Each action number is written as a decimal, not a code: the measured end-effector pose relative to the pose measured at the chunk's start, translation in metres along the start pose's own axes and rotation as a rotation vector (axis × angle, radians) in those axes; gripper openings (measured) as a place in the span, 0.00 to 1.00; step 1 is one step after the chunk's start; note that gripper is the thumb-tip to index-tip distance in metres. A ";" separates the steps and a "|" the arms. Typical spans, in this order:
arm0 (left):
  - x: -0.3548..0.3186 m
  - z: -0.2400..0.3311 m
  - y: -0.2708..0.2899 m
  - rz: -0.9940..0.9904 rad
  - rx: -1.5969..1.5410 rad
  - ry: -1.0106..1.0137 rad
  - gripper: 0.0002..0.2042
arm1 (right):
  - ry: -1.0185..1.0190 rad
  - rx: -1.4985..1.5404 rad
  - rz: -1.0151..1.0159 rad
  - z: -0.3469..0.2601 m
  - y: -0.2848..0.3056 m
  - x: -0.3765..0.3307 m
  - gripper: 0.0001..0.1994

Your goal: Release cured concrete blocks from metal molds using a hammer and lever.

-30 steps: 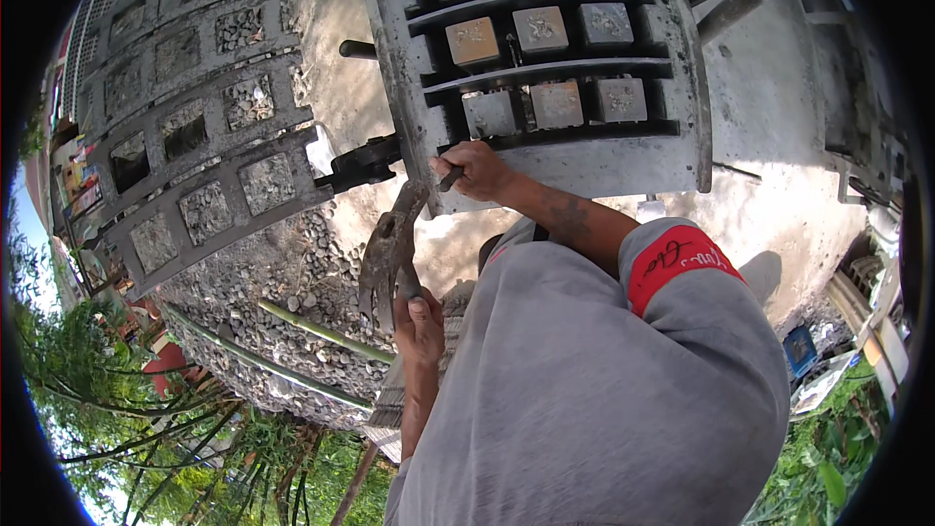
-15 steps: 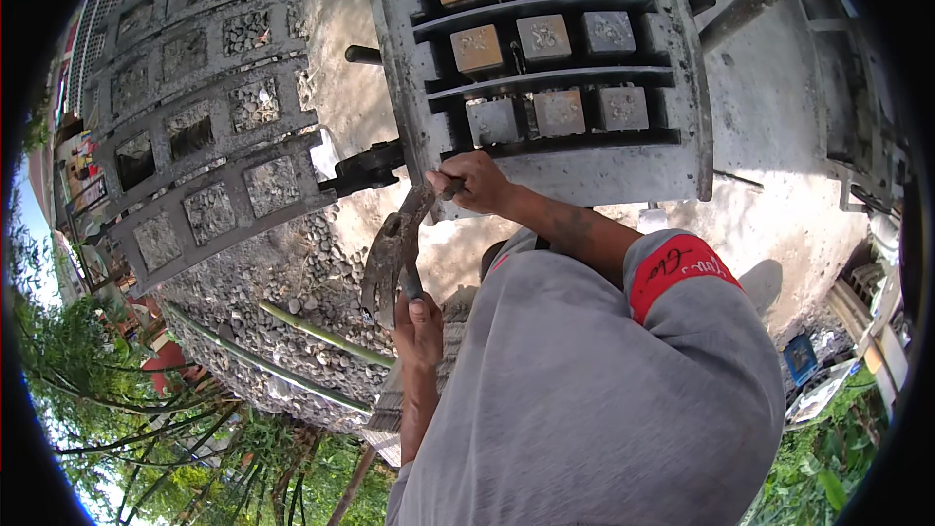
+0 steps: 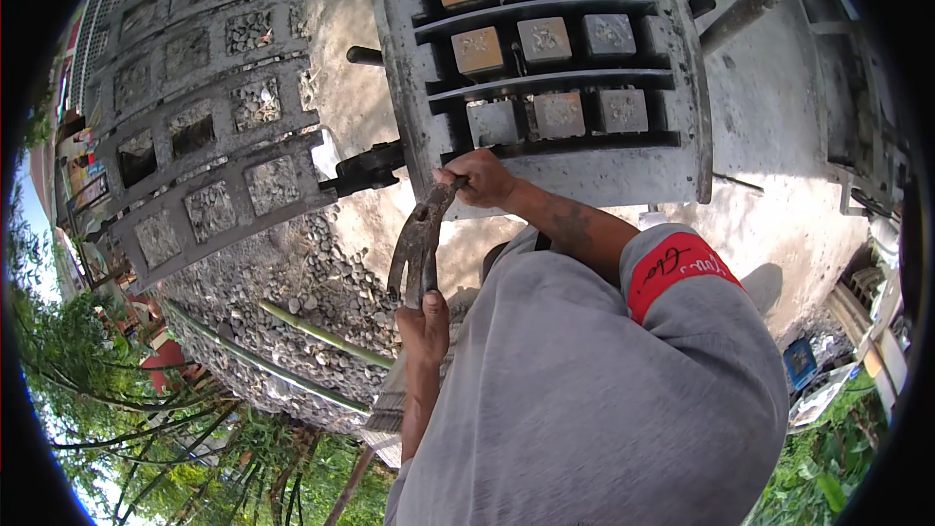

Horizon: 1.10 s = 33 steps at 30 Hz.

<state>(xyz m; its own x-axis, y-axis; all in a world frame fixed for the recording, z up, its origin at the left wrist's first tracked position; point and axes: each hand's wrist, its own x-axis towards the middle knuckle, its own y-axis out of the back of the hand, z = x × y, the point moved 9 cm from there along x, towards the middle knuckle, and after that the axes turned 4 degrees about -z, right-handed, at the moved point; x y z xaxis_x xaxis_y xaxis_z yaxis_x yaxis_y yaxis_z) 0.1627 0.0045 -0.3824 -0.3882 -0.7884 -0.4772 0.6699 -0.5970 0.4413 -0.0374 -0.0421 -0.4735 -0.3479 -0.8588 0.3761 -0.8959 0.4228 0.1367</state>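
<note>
My right hand [image 3: 479, 179] grips the upper end of a curved, dark metal tool [image 3: 413, 245] against the lower edge of a grey metal mould frame [image 3: 584, 170]. The frame's slots hold square concrete blocks [image 3: 543, 40] in rows. My left hand [image 3: 425, 319] holds the tool's lower end, close to my grey shirt. A second mould frame [image 3: 209, 190] on the left has its pockets filled with gravel mix.
Loose gravel [image 3: 292, 282] covers the ground below the left frame, with a pale green pipe [image 3: 321, 333] lying across it. A black hinge bracket [image 3: 368, 169] joins the two frames. Bare concrete ground lies on the right, and green plants at both lower corners.
Both hands keep their hold on the tool. My right hand and the tool's upper end have shifted slightly right along the frame's lower edge.
</note>
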 end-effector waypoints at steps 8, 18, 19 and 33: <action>0.004 0.006 0.001 0.061 0.047 -0.065 0.28 | -0.026 -0.040 -0.062 0.000 -0.004 -0.001 0.19; -0.002 -0.007 0.003 0.083 -0.221 0.079 0.27 | -0.079 -0.025 -0.122 -0.022 0.005 -0.003 0.15; -0.001 -0.005 0.002 0.076 -0.172 0.077 0.27 | -0.078 -0.024 -0.122 -0.027 0.011 0.000 0.15; -0.008 0.041 -0.017 0.024 -0.234 -0.035 0.29 | -0.105 -0.007 -0.124 0.002 0.036 -0.008 0.18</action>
<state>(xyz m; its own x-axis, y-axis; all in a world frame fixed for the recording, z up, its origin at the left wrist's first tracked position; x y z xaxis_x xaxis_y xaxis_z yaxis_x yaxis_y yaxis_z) 0.1288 0.0152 -0.3550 -0.3890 -0.8092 -0.4402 0.8063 -0.5302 0.2621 -0.0672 -0.0201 -0.4735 -0.2622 -0.9298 0.2584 -0.9319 0.3135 0.1823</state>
